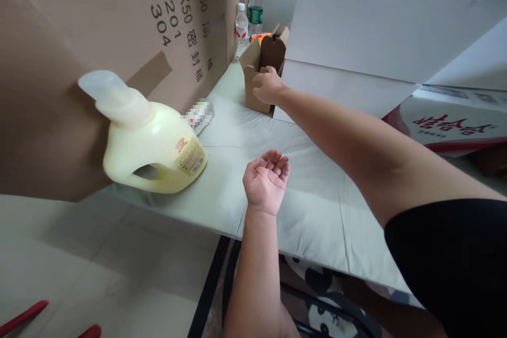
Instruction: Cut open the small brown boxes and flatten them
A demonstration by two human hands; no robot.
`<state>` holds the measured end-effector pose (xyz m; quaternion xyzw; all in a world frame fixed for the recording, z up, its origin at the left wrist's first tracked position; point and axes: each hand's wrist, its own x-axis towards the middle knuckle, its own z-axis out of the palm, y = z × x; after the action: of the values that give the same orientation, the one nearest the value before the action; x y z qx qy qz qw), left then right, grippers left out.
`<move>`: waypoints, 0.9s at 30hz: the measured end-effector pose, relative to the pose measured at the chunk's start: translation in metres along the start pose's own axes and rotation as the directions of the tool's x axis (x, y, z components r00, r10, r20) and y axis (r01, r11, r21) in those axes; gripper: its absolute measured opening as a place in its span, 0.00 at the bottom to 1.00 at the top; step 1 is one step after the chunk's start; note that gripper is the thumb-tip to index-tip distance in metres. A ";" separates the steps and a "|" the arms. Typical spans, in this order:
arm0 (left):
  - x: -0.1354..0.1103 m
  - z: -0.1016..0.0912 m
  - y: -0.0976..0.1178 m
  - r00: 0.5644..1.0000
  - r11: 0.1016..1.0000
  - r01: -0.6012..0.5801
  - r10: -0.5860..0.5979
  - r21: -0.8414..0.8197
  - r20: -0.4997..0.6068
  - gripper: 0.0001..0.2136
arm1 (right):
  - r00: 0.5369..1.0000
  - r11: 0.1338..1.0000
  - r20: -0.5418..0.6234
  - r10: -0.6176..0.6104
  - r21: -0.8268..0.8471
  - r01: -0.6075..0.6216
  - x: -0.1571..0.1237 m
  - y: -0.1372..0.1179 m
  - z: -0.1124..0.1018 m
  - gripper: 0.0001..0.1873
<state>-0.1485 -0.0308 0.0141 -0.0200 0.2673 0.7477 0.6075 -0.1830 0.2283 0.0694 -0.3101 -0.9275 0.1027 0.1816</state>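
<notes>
My right hand (270, 86) reaches out to a small brown cardboard box (257, 99) at the back of the pale cloth-covered surface. Its fingers curl over the box's front rim, and their tips are partly hidden. The box stands upright with its top flaps raised. Palm up, my left hand (266, 182) hovers over the cloth nearer to me, its fingers loosely bent and nothing in it. To its left stands a pale yellow jug with a handle (158, 142) and a translucent cap.
A large printed carton (119, 26) walls off the left side. Behind the small box are a small water bottle (241, 29) and a taller green-labelled bottle (255, 0). White panels (356, 21) rise at the right, near a red-and-white carton (451, 121). A blurred packet (200, 115) lies beside the jug.
</notes>
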 end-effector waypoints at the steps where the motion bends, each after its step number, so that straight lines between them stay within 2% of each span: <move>1: -0.001 0.001 0.000 1.000 1.000 -0.004 0.004 0.013 0.005 0.11 | 0.998 0.999 0.050 0.033 -0.003 -0.033 0.005 0.000 0.003 0.16; 3: -0.004 0.003 -0.001 0.998 0.995 -0.043 0.038 0.091 0.052 0.11 | 0.984 0.992 0.128 0.122 -0.010 -0.122 0.008 -0.003 0.005 0.14; 6: -0.007 0.004 -0.004 0.983 0.954 -0.147 0.111 0.260 0.149 0.11 | 0.985 0.989 0.088 0.147 0.004 -0.148 -0.005 -0.014 0.002 0.16; 8: -0.008 0.002 -0.006 0.966 0.908 -0.255 0.224 0.332 0.129 0.09 | 0.989 0.991 0.059 0.132 0.027 -0.134 -0.024 -0.024 -0.003 0.18; 9: -0.008 0.000 -0.006 0.942 0.872 -0.331 0.326 0.360 0.078 0.08 | 0.993 0.992 0.046 0.111 0.053 -0.113 -0.036 -0.029 -0.005 0.19; 10: -0.007 -0.002 -0.005 0.893 0.820 -0.416 0.449 0.394 0.010 0.06 | 0.996 0.992 0.034 0.082 0.088 -0.085 -0.050 -0.034 -0.009 0.19; 11: -0.007 -0.004 -0.004 0.819 0.752 -0.494 0.571 0.437 -0.057 0.05 | 0.998 0.990 0.018 0.052 0.131 -0.054 -0.067 -0.038 -0.012 0.20; 13: -0.007 -0.008 0.002 0.635 0.607 -0.594 0.757 0.528 -0.156 0.02 | 1.000 0.974 -0.029 -0.006 0.228 0.013 -0.105 -0.045 -0.024 0.17; 14: -0.008 -0.010 0.006 0.555 0.550 -0.617 0.811 0.562 -0.184 0.01 | 0.998 0.961 -0.062 -0.025 0.272 0.041 -0.126 -0.047 -0.032 0.16; 15: -0.008 -0.012 0.009 0.501 0.512 -0.629 0.842 0.585 -0.199 0.01 | 0.993 0.944 -0.114 -0.037 0.321 0.072 -0.149 -0.048 -0.041 0.16; 17: -0.009 -0.014 0.015 0.444 0.477 -0.641 0.870 0.602 -0.216 0.03 | 0.979 0.895 -0.204 -0.030 0.430 0.117 -0.198 -0.044 -0.061 0.19; 18: -0.009 -0.015 0.016 0.437 0.471 -0.646 0.873 0.601 -0.216 0.05 | 0.973 0.875 -0.229 0.008 0.473 0.104 -0.223 -0.041 -0.072 0.22; 19: -0.009 -0.016 0.016 0.451 0.474 -0.651 0.870 0.593 -0.200 0.06 | 0.964 0.865 -0.256 0.073 0.497 0.067 -0.248 -0.037 -0.081 0.23; 20: -0.008 -0.017 0.015 0.485 0.484 -0.659 0.858 0.576 -0.167 0.07 | 0.936 0.863 -0.317 0.151 0.505 0.032 -0.273 -0.032 -0.089 0.24; 21: -0.008 -0.017 0.012 0.537 0.503 -0.667 0.836 0.550 -0.113 0.09 | 0.913 0.857 -0.352 0.208 0.515 0.003 -0.297 -0.026 -0.095 0.24; 23: -0.008 -0.015 0.002 0.658 0.545 -0.672 0.750 0.501 0.066 0.14 | 0.872 0.849 -0.397 0.285 0.527 -0.037 -0.341 -0.017 -0.100 0.23; 24: -0.008 -0.013 -0.004 0.701 0.559 -0.673 0.691 0.485 0.176 0.16 | 0.864 0.856 -0.404 0.299 0.514 -0.055 -0.359 -0.013 -0.100 0.22; 25: -0.009 -0.011 -0.010 0.724 0.559 -0.674 0.631 0.483 0.278 0.19 | 0.855 0.863 -0.410 0.318 0.498 -0.083 -0.375 -0.010 -0.098 0.21; 27: -0.012 -0.004 -0.021 0.728 0.529 -0.685 0.528 0.501 0.437 0.22 | 0.832 0.870 -0.422 0.361 0.472 -0.138 -0.397 -0.005 -0.094 0.17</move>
<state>-0.1277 -0.0409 0.0070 0.3674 0.4192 0.7730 0.3027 0.1465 -0.0115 0.0478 -0.4005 -0.7542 0.2410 0.4612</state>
